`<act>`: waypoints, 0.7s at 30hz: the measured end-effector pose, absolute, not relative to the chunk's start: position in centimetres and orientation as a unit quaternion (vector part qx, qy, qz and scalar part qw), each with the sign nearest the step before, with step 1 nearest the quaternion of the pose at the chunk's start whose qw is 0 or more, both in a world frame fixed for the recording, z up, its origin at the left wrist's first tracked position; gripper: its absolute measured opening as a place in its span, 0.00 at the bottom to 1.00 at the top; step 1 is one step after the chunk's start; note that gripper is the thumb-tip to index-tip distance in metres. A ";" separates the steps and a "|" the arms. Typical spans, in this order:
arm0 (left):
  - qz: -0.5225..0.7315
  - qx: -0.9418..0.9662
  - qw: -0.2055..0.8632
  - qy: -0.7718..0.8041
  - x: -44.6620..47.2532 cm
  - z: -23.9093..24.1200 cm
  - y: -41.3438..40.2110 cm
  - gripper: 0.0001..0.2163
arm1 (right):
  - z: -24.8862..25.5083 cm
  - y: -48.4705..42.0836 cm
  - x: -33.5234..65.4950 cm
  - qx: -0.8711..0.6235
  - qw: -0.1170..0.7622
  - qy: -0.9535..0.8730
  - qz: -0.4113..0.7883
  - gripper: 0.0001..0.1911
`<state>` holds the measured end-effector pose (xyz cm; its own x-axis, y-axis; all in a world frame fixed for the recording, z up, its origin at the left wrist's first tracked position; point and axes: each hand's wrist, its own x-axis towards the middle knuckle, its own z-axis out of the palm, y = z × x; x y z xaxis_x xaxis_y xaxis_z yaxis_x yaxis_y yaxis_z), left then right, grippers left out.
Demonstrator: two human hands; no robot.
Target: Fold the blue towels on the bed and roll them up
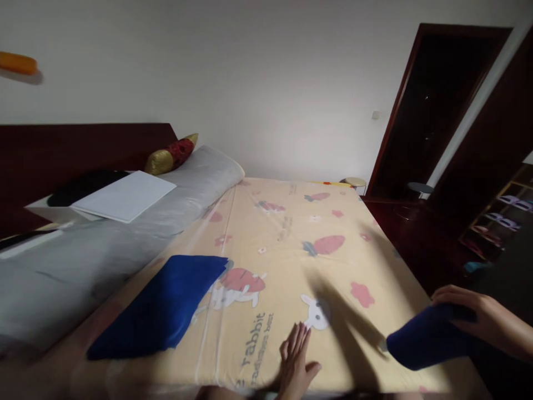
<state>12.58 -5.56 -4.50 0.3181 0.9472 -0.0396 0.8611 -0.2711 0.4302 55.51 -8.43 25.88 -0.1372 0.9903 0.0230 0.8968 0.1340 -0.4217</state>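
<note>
From my head camera I look down on a bed covered in a pale yellow cotton sheet (291,244) printed with rabbits, red carrots and grey lettering. My left hand (296,358) lies flat and open on the sheet near the bed's front edge, fingers spread a little and pointing away from me, holding nothing, just beside a small white rabbit print. My right hand (478,319) is at the bed's right edge, curled over the top of a dark blue cloth bundle (428,339), gripping it from above; the bundle's rounded end pokes out toward my left hand but stays apart from it, casting a long shadow across the sheet between them. A second flat, folded dark blue cloth (162,305) rests on the sheet well to the left of my left hand, its far corner touching a carrot print. Beyond it, along the left side of the bed, runs a long grey bolster pillow (125,233) with a white flat board (125,195) lying on top and a red-and-gold cylindrical cushion (171,155) against the dark wooden headboard (62,150). On the right stands a dark wooden door frame (400,111).
</note>
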 end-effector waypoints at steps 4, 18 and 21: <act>0.133 0.790 0.170 0.574 12.5 -4.4 -5.7 0.40 | 23.1 -7.9 61.3 -0.673 0.156 -0.712 0.129 0.13; 0.358 0.765 0.091 0.527 10.1 -7.5 -3.1 0.28 | 24.8 4.0 67.5 -0.617 0.099 -0.735 -0.263 0.17; 0.408 0.732 0.072 0.541 8.3 -6.8 -1.6 0.22 | 18.6 2.1 67.6 -0.558 0.070 -0.746 -0.357 0.19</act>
<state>8.31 -1.61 -6.78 0.0815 0.8504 0.5199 0.7334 -0.4043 0.5464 67.56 2.06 18.59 -0.3677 0.7827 0.5021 0.8822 0.1227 0.4546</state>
